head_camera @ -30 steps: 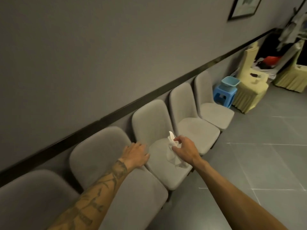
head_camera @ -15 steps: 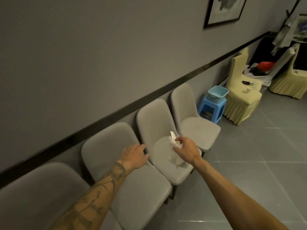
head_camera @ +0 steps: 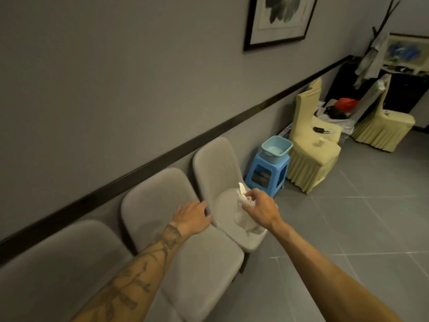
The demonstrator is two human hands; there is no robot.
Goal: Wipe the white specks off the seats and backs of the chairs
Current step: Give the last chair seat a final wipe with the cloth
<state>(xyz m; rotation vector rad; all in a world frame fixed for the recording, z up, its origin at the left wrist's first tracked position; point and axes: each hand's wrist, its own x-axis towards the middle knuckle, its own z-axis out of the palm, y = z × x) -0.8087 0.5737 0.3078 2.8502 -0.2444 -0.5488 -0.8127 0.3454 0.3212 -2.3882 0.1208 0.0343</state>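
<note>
I can read no words, numbers or labels anywhere. The framed picture [head_camera: 282, 17] at the top of the frame shows only dark leaf shapes, and the tattoo [head_camera: 139, 275] on my left forearm, lower left, is blurred line work.

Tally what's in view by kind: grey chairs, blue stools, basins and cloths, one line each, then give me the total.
grey chairs: 3
blue stool: 1
basin: 1
white cloth: 1
Total: 6
</note>
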